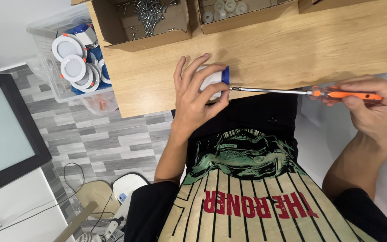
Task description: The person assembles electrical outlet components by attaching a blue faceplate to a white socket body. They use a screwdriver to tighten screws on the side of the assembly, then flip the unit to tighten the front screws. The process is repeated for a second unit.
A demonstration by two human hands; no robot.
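My left hand [196,92] grips a small white round fitting with a blue end [224,76], held on its side at the near edge of the wooden table [292,49]. My right hand [372,105] holds an orange-handled screwdriver [343,94] lying level. Its long metal shaft [269,91] runs left and its tip meets the blue end of the fitting beside my left thumb.
Two open cardboard boxes stand at the table's far side: one with several loose screws [146,13], one with white round parts [222,9]. A clear plastic bin [74,62] of white round lamps stands on the floor to the left. A dark-framed panel [3,134] lies further left.
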